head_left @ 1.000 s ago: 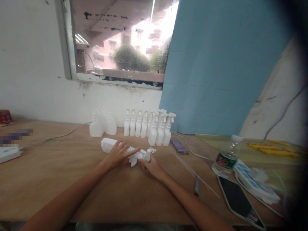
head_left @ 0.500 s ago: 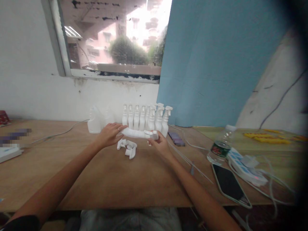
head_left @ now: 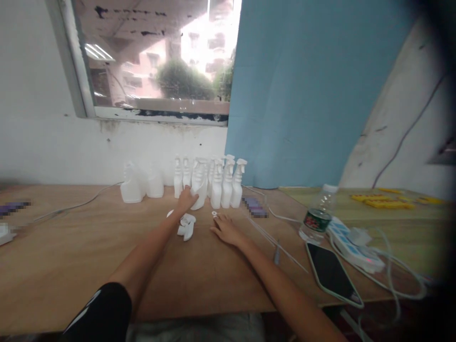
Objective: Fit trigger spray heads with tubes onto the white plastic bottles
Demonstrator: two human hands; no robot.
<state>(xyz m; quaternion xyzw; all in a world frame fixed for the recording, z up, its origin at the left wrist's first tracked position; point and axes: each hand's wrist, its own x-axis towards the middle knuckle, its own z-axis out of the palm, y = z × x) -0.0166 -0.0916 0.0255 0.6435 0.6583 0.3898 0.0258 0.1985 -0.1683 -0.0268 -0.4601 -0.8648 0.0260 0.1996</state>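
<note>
Bottle (head_left: 199, 189), white and leaning slightly, is in the left hand's grip at the far middle of the table (head_left: 107, 266), in front of the row of bottles (head_left: 227, 189). The left fingers close on its lower left side. The left hand (head_left: 185, 201) reaches far, back upward; its forearm slants in from the near left, passing partly over the loose spray heads (head_left: 187, 228), to a black sleeve (head_left: 103, 308) near the elbow.

The right fingers are spread, holding nothing I can make out, their tips beside a small white ring (head_left: 214, 213); contact is unclear. The right hand (head_left: 227, 230) is low at the table, back up, pointing far left, with its bare forearm slanting to the near right.

Two jugs (head_left: 132, 186) (head_left: 155, 183) stand far left; a phone (head_left: 333, 273) lies near right, beside a water bottle (head_left: 318, 216).
</note>
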